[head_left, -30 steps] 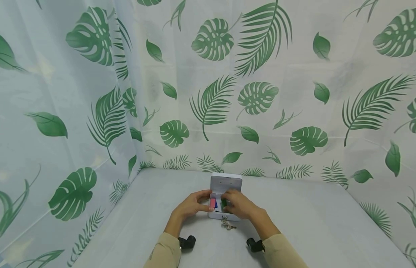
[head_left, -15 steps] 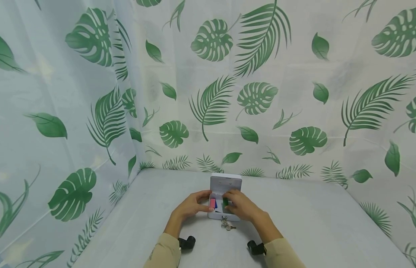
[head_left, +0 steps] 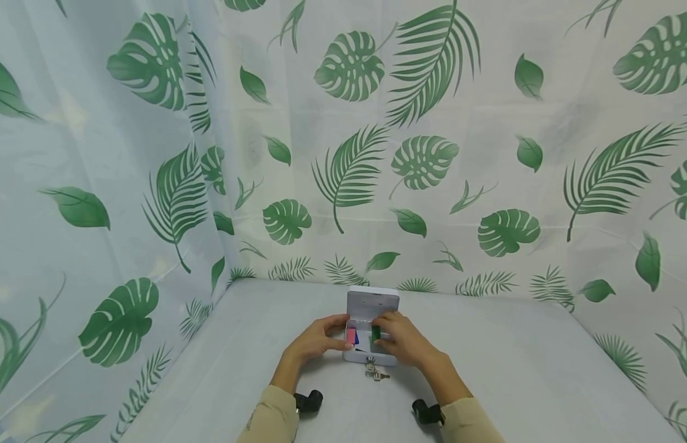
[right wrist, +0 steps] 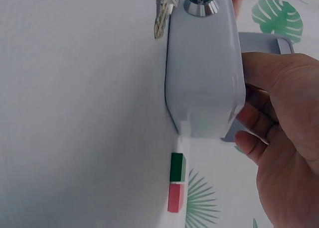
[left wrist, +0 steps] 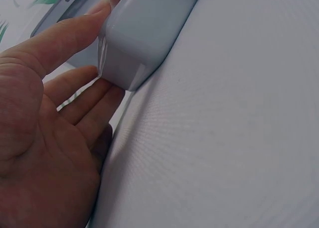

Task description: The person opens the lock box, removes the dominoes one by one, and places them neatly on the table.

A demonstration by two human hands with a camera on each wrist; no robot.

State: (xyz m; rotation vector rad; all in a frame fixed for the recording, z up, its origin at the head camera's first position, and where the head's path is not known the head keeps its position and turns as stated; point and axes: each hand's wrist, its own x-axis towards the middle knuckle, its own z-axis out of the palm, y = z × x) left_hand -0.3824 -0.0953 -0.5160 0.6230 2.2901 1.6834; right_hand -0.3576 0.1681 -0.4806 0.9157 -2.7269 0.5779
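A small white cash box (head_left: 379, 359) stands with its lid (head_left: 373, 304) raised at the back. My left hand (head_left: 315, 338) grips the box's left side, thumb at the front corner and fingers toward the rear. Inside lie a pink block (head_left: 351, 336) and a blue piece (head_left: 357, 338), close to the left wall. My right hand (head_left: 404, 341) reaches into the box and pinches a green block (head_left: 376, 333) between thumb and fingers. In the right wrist view the box wall hides the pinched block.
Keys (head_left: 377, 371) hang from the lock at the box's front. A green block (right wrist: 177, 167) and a red block (right wrist: 175, 197) sit on the table beyond the box's right side. Leaf-print curtains (head_left: 459, 184) rise behind the white table (head_left: 254, 314).
The right hand has shifted slightly right inside the box, and the green block has moved right with it. The left hand and the box have stayed in place.
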